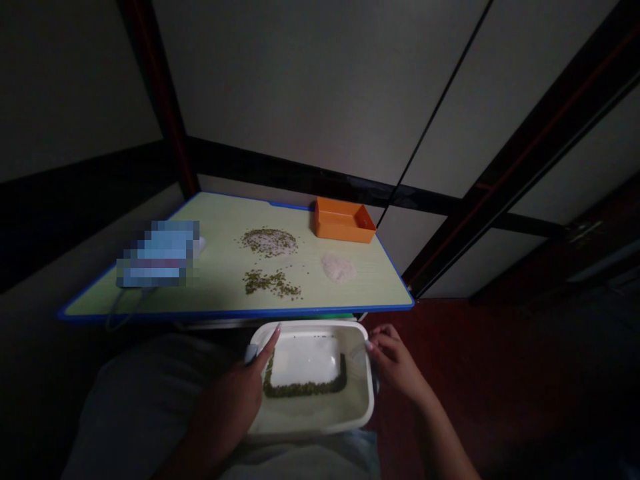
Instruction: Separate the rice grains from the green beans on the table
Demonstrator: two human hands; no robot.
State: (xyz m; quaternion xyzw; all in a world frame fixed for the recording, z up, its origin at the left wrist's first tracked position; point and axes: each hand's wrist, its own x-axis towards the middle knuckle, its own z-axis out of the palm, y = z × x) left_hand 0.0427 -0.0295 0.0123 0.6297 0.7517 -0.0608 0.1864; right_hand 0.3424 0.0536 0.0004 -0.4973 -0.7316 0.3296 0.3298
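Observation:
A white plastic tub (345,427) rests at my lap, against the near side of the table. Small green beans or seeds (305,388) line the bottom of it, gathered along the near and side edges. My left hand (243,393) grips the tub's left side, its index finger stretched over the rim; the other fingers are mostly hidden. A small grey piece (251,353) shows beside that finger, too unclear to name. On the right rim, my right hand (395,357) holds on with thumb and curled fingers.
The pale, blue-edged table (220,300) bears a pile of green seeds mixed with white grains (270,241), a loose green seed pile (270,283) and a whitish grain pile (339,267). An orange box (345,230) stands at the back right; a blurred-out object (160,257) lies left.

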